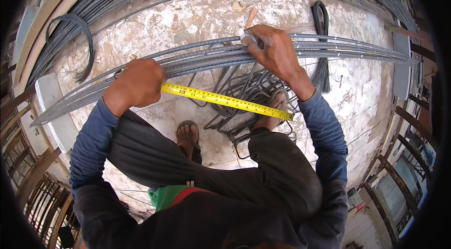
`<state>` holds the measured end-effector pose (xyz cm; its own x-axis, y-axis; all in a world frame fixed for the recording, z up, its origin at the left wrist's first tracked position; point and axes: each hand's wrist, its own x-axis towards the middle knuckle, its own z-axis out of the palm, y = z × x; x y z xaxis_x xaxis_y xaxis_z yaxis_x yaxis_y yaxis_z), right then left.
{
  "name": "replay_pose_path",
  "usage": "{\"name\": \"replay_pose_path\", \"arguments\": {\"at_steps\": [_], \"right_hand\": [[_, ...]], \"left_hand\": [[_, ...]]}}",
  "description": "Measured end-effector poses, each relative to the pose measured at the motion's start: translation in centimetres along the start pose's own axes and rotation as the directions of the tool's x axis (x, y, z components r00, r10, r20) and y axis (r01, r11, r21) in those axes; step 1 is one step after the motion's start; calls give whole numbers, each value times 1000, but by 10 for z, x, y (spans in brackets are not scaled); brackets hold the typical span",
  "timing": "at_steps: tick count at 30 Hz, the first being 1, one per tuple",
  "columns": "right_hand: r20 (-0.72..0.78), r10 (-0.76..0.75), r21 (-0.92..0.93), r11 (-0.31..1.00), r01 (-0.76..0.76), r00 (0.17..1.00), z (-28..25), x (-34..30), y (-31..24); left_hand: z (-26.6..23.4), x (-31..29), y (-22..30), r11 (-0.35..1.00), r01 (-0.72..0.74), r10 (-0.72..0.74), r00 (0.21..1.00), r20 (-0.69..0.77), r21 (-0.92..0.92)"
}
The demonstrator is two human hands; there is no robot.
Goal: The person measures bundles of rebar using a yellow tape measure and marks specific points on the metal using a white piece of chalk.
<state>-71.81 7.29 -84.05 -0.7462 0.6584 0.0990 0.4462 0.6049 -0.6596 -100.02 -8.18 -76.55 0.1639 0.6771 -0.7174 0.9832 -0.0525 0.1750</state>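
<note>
Several long steel rebars (206, 56) run side by side across the view, with small white marks on their right-hand part. My left hand (136, 84) is closed at the near side of the bars, around a tape measure (225, 102). The yellow blade sticks out from this hand to the right, its free end over my right foot; the hand hides the rest. On the bars further right, my right hand (277, 54) pinches a small white piece of chalk (249, 39) against the far bar.
Bent steel stirrups (244, 86) lie piled on the floor beneath the bars, around my sandalled right foot. Coils of thin wire lie at the left (87, 42) and right (321, 28). White supports stand under the bars at the left (58, 110) and right (401, 68).
</note>
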Motion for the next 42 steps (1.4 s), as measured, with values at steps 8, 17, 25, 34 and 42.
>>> {"name": "replay_pose_path", "arguments": {"at_steps": [8,17,25,34,42], "right_hand": [[20,-44,9,999,44,999,-3,-8,-10],[24,-19,-26,999,19,1000,-8,-2,-18],[-9,24,-28,999,-25,1000,2,-18,-24],[-116,236,12,972,-236,965,-11,-35,-25],[-248,197,107,979,-175,948,9,-51,-26]], "left_hand": [[19,-4,18,969,-247,246,959,-139,8],[15,0,33,954,-299,297,932,-209,22],[21,11,35,952,-303,305,945,-119,31],[30,18,37,942,-333,335,938,-91,29],[41,19,50,953,-289,293,955,-44,88]]}}
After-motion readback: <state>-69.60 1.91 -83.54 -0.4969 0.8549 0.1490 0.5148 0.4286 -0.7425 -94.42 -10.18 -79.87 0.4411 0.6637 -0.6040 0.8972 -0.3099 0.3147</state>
